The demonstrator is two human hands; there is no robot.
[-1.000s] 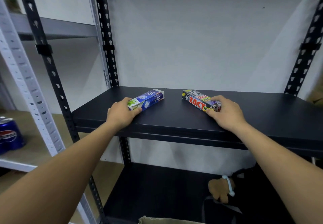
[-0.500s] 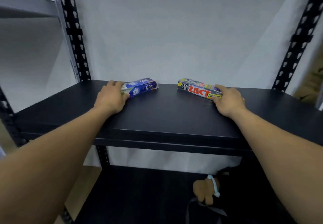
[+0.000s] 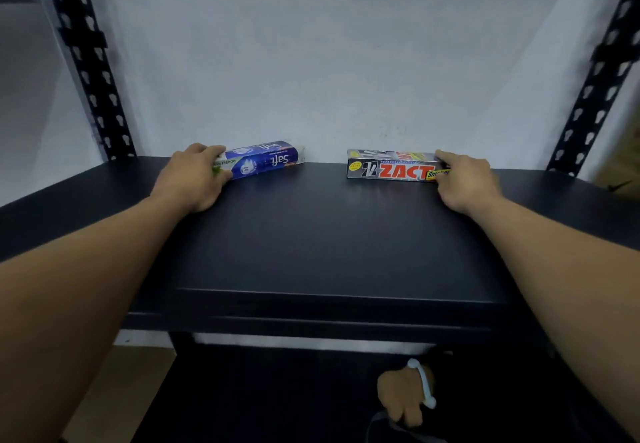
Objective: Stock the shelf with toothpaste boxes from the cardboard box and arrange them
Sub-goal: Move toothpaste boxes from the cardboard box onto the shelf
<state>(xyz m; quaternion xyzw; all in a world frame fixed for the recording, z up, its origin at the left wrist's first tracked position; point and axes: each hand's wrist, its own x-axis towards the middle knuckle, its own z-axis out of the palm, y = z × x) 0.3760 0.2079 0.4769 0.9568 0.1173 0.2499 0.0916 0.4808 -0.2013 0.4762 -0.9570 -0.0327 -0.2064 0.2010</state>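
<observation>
From the head camera I saw the job barely begun: only two toothpaste boxes lay on the black shelf (image 3: 329,235), both far back against the white wall (image 3: 311,62) and well apart, with most of the board bare, so I judged plenty of stocking and lining up remained; the cardboard box itself was out of sight. The left hand (image 3: 192,179) curled its fingers round the left end of the blue box (image 3: 266,162), which sat slightly askew. The right hand (image 3: 465,179) pinched the right end of the grey box (image 3: 391,167), finger on top and thumb at the front, and that box lay nearly square to the wall. Both were long, slim, glossy printed card; the shelf looked smooth and matte, flanked by perforated metal posts (image 3: 86,62)
</observation>
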